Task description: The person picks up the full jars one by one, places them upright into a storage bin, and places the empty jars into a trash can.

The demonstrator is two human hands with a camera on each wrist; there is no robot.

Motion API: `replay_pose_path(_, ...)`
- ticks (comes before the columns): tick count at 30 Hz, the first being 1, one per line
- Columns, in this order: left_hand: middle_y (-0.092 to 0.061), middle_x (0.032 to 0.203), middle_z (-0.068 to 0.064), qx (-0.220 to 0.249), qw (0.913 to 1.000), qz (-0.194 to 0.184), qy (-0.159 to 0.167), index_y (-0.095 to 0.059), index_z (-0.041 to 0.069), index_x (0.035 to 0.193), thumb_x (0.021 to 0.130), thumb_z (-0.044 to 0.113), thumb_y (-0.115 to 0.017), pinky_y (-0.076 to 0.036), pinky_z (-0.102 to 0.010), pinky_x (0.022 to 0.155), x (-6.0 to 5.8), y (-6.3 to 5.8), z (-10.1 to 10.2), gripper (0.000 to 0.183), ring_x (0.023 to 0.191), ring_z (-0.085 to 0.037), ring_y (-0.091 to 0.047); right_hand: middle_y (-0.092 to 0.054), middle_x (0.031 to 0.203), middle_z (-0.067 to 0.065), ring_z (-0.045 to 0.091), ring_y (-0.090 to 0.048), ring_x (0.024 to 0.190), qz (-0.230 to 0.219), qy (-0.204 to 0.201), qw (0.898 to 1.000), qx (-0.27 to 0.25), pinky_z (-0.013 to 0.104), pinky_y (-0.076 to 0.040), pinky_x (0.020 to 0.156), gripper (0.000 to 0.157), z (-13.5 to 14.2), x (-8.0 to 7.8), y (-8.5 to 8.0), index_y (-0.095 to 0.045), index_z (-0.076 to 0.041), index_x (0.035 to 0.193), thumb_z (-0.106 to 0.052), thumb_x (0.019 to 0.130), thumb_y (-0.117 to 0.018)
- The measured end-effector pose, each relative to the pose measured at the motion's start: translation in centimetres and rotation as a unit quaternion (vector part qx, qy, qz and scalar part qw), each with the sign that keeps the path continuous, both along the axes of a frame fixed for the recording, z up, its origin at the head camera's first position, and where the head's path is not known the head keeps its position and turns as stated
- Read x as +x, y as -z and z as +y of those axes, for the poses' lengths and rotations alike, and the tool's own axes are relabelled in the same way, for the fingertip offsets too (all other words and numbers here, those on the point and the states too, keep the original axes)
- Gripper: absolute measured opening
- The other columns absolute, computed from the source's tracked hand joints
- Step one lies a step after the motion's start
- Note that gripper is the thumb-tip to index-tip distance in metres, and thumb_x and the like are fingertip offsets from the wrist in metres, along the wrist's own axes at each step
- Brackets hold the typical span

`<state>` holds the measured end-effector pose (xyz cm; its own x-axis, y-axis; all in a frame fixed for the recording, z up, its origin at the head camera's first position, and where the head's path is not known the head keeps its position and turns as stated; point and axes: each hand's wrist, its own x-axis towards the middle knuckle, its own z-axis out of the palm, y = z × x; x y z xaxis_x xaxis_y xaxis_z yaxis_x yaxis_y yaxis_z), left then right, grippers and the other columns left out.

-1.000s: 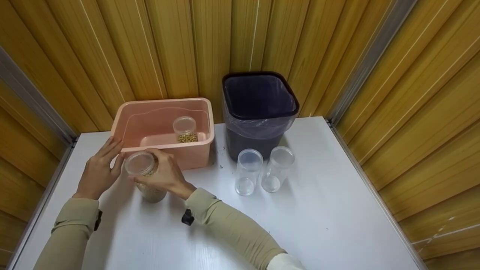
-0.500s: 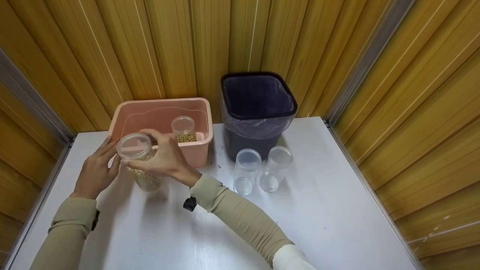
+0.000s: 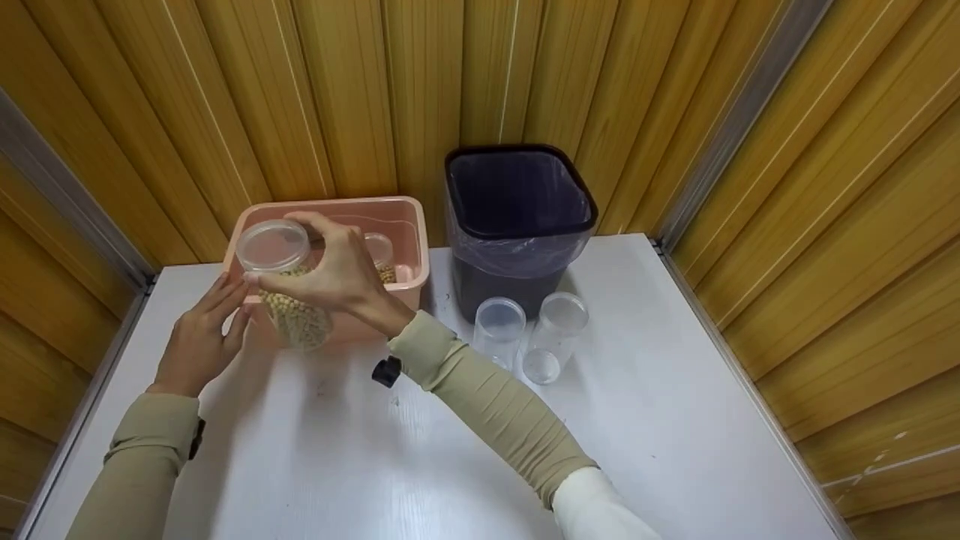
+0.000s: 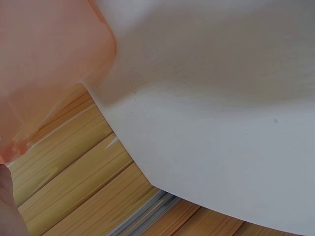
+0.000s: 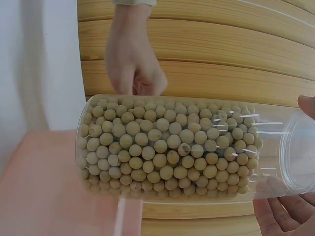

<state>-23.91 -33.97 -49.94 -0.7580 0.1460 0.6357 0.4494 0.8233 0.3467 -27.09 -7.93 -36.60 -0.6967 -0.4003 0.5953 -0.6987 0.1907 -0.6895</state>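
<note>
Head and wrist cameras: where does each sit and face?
Head: worn on head, facing forward and down at pink plastic bin, clear cylindrical bean jar; left hand, right hand show.
Left wrist: worn there, facing white tabletop, bin's side; left hand's edge shows.
Right wrist: worn there, facing jar, bin; both hands show.
Head and right wrist share jar, bin, hands.

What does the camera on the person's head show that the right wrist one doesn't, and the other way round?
Only the head view: the dark bin, two clear containers, and a smaller-looking container of beans inside the pink tub.

Only the right wrist view: a close, unobstructed look along the bean-filled side of the held jar, with no fingers across the beans.

Both: that jar, the right hand gripping it near its top, the left hand, the tub, the white table and wood-look wall.
</note>
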Motion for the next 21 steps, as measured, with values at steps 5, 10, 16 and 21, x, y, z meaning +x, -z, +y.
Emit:
replay_pose_path(5,-0.064,0.145,-0.027,-0.006,1.0000,-0.006,-0.003,-0.063,-0.004,0.144,0.099,0.003,-0.074,-0.049,-0.069,0.105,0.0,-0.1,-0.1,0.047,0.145,-0.049,-0.052,-0.080,0.112,0.004,-0.002,-0.070,0.090,-0.030,0.008,0.999,-0.007,0.014,-0.058,0.077,0.075,0.0,-0.7,-1.5,-0.067,-0.005,0.136,-0.039,0.076,-0.097)
replay_pose_path(10,-0.063,0.147,-0.026,0.000,0.9999,-0.011,-0.008,-0.063,-0.006,0.144,0.100,0.005,-0.072,-0.047,-0.067,0.108,-0.2,-0.2,-0.1,0.045,0.146,-0.048,-0.050,-0.079,0.113,0.002,0.000,-0.069,0.093,-0.035,0.017,0.999,0.009,0.011,-0.052,0.086,0.078,-0.3,-1.7,-2.9,-0.065,-0.005,0.139,-0.042,0.077,-0.096)
replay_pose_path(16,-0.063,0.147,-0.027,0.001,0.9997,-0.021,-0.011,-0.063,-0.006,0.143,0.102,0.008,-0.071,-0.047,-0.068,0.107,0.0,-0.1,0.1,0.044,0.146,-0.049,-0.050,-0.077,0.116,-0.001,0.001,-0.067,0.095,-0.046,0.043,0.998,0.030,0.012,-0.054,0.082,0.079,-0.8,-3.0,-3.9,-0.064,-0.008,0.141,-0.046,0.078,-0.094)
replay_pose_path(21,-0.062,0.148,-0.027,0.007,0.9996,-0.024,-0.010,-0.063,-0.006,0.144,0.103,0.008,-0.071,-0.046,-0.067,0.108,-0.1,-0.1,0.3,0.044,0.147,-0.049,-0.049,-0.076,0.121,0.002,0.004,-0.069,0.098,-0.054,0.046,0.997,0.022,0.013,-0.058,0.079,0.081,-1.1,-4.2,-3.9,-0.062,-0.006,0.144,-0.044,0.080,-0.094)
